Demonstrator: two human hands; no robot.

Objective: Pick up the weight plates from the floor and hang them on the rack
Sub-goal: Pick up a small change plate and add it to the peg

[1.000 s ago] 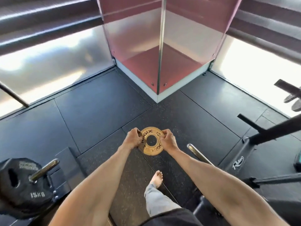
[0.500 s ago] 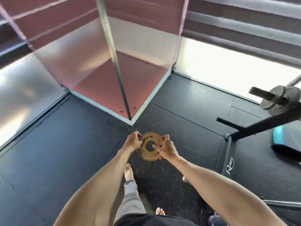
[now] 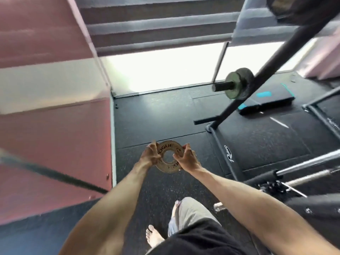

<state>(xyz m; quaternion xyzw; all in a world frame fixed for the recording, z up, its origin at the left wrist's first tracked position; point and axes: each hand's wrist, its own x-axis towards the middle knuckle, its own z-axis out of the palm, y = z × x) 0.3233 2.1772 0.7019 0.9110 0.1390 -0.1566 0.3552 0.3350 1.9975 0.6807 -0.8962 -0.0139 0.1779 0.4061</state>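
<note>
Head view: small tan weight plate (image 3: pixel 170 157), held above the black floor (image 3: pixel 161 116) between both hands; left hand (image 3: pixel 150 155) and right hand (image 3: pixel 187 159) clasped on opposite rims. Rack (image 3: pixel 244 92) stood beyond, right, one plate (image 3: pixel 237 83) already hung.

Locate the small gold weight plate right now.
Head view, lower centre: the gold weight plate is off the floor, held between left hand and right hand.
</note>
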